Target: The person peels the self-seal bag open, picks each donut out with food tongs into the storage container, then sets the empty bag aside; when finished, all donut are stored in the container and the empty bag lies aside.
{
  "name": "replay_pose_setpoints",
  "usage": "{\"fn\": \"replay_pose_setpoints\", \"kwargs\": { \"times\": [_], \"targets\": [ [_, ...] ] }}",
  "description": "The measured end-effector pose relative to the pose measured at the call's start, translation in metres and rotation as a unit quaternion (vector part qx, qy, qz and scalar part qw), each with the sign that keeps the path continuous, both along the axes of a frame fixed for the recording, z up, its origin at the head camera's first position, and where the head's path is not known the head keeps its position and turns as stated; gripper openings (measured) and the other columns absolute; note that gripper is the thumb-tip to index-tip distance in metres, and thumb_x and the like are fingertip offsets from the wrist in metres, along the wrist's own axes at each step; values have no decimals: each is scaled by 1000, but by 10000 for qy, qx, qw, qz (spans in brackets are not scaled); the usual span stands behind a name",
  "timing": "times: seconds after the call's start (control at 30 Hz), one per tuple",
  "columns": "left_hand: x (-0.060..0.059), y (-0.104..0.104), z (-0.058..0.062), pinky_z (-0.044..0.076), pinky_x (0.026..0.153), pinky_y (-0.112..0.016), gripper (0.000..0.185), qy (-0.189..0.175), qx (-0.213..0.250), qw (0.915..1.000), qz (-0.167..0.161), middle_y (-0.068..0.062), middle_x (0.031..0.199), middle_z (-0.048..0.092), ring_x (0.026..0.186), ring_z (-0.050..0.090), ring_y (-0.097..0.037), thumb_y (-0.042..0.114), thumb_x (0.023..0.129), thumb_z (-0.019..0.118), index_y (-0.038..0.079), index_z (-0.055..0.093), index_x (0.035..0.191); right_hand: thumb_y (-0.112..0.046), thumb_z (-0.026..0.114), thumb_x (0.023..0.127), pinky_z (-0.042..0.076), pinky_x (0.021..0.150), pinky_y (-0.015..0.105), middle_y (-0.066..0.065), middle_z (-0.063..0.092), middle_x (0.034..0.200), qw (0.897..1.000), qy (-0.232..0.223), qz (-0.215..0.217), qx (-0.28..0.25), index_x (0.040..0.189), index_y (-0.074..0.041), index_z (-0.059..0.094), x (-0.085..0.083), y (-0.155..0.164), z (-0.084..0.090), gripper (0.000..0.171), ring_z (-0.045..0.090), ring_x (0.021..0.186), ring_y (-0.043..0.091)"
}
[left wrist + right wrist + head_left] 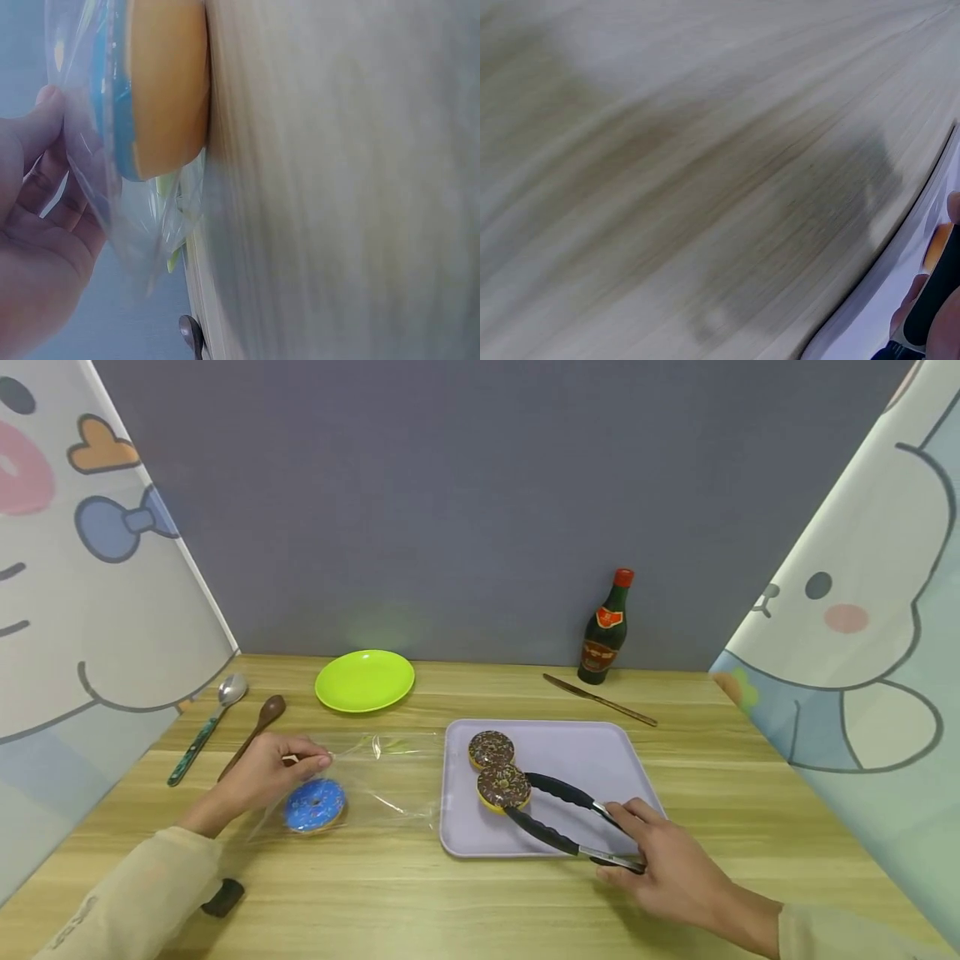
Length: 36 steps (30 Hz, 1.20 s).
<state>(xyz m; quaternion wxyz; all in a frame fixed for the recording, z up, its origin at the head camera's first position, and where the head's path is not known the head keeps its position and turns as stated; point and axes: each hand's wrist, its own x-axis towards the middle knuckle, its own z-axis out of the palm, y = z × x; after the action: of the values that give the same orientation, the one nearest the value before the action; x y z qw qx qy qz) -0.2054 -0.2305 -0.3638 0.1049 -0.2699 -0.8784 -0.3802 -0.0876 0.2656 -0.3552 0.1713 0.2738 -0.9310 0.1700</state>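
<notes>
My left hand (pixel 266 770) pinches the edge of a clear plastic bag (pixel 375 777) that lies on the wooden table; a blue-iced doughnut (pixel 314 804) sits inside it. The left wrist view shows that doughnut (pixel 154 90) close up behind the film, with my fingers (pixel 37 150) on the bag. My right hand (pixel 660 860) grips black tongs (pixel 558 814) whose tips close around a chocolate sprinkled doughnut (pixel 503 787) on a lilac tray (pixel 592 752). A second chocolate doughnut (pixel 491 749) lies just behind it. In the right wrist view only the tray edge (pixel 885 307) and blurred table show.
A lime green plate (pixel 364 680) sits at the back. A metal spoon (pixel 206 727) and a wooden spoon (pixel 255 735) lie at left. A dark bottle with a red cap (pixel 606 631) and a knife (pixel 600 700) are at back right. Printed curtains flank the table.
</notes>
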Motion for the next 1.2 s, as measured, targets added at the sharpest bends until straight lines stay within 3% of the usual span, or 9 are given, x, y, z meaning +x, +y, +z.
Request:
{"fn": "replay_pose_setpoints", "kwargs": {
  "times": [0.4,0.6,0.9,1.2],
  "targets": [
    [1,0,1,53,62,-26,5,-4,-38,10000,24,2,85,68,78,61,-6,5,86,69,3,74,86,-32,84,69,42,56,24,-1,54,97,9977,-96,-620,246,117,5,60,-3,30,3,65,48,69,7],
    [1,0,1,53,61,-26,6,-20,17,10000,29,1,84,68,76,61,-6,6,86,69,3,74,87,-33,85,67,43,56,27,2,55,96,9966,202,-715,354,116,7,60,-12,37,0,68,48,68,8],
    [2,0,2,53,61,-27,6,-39,13,10000,24,2,85,68,75,61,-7,6,87,69,3,75,87,-38,82,70,47,60,38,9,57,100,9932,-76,-1010,582,118,7,59,-26,40,-3,70,54,73,16],
    [4,1,4,53,62,-25,5,-40,-3,9999,112,0,87,69,80,61,-6,4,86,70,2,75,87,-33,83,68,46,60,38,11,56,99,9925,-33,-1042,636,118,8,59,-38,40,-7,69,52,71,17]
  ]
}}
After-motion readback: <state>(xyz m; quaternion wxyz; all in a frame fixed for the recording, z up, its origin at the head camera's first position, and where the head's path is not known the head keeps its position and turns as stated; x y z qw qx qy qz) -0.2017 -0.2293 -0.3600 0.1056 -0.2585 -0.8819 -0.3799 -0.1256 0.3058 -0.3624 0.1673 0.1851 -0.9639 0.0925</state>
